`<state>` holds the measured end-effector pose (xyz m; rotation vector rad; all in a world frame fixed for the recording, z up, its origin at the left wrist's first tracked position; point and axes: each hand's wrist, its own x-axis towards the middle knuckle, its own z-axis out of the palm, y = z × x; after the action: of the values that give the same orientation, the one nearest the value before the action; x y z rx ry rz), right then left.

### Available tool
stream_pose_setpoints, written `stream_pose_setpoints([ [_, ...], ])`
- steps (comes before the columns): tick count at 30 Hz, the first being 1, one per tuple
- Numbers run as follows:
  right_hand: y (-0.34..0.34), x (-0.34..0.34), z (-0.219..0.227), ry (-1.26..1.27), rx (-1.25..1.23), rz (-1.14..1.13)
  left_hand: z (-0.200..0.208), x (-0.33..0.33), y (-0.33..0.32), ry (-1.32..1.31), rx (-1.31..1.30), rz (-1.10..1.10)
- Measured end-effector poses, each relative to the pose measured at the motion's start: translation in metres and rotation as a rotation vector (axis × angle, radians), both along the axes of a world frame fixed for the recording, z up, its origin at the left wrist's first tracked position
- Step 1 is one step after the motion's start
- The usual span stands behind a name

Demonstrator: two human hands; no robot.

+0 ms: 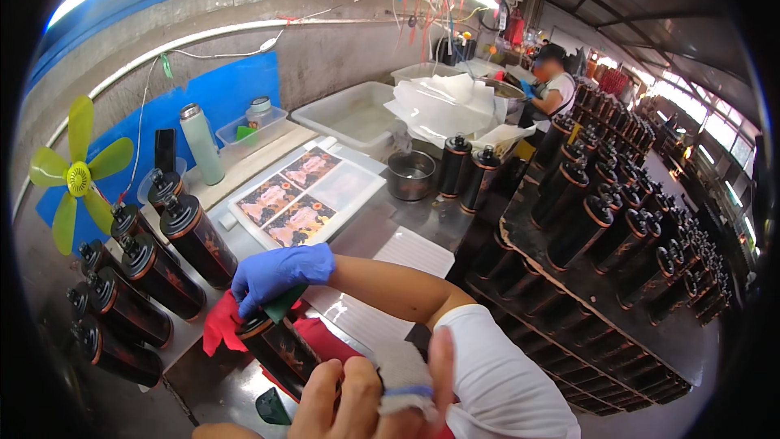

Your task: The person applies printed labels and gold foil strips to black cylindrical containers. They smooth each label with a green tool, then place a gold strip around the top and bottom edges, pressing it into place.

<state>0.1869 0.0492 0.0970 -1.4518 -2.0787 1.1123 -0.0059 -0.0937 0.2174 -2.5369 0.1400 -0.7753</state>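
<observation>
My right hand (280, 275), in a blue glove, is closed on a dark green flat piece (286, 302) at the top end of a black canister (280, 354). That canister lies tilted, with a copper-coloured band and a reddish pattern on its side. My left hand (357, 394), at the lower edge, has its fingers curled at the canister's lower end; greyish knit fabric with a blue stripe covers part of it, and one digit is blurred. Red cloth (223, 325) lies under and beside the canister. A second green piece (272, 406) is below it.
Several upright black canisters (162, 276) stand left, near a yellow-green fan (77, 179). Printed pattern sheets (296, 195) lie on a white board. Behind are a metal pot (411, 175) and a white tub (349, 114). Racks (561, 317) of canisters fill the right; a person (556, 89) works farther back.
</observation>
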Motion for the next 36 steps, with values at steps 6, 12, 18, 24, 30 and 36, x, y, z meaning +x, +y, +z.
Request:
stream_pose_setpoints([
  [6, -0.092, -0.013, 0.028, -0.079, 0.263, -0.155, 0.023, -0.036, -0.023, -0.06, -0.245, 0.272],
  [12, -0.157, -0.019, 0.027, -0.091, 0.457, -0.311, 0.049, -0.07, -0.034, 0.033, -0.342, 0.416],
  [18, -0.205, 0.03, 0.042, -0.067, 0.646, -0.582, 0.052, -0.091, -0.046, -0.176, -0.401, 0.23],
  [24, -0.24, 0.129, 0.078, -0.379, 0.549, -1.054, 0.051, -0.068, -0.057, -0.055, -0.213, 0.191],
  [30, -0.237, 0.237, 0.038, -0.853, 0.443, -1.256, 0.047, -0.041, -0.041, 0.102, -0.162, 0.158],
  [36, -0.224, 0.341, -0.015, -0.968, 0.388, -1.399, 0.043, -0.012, -0.023, 0.281, -0.135, 0.164],
])
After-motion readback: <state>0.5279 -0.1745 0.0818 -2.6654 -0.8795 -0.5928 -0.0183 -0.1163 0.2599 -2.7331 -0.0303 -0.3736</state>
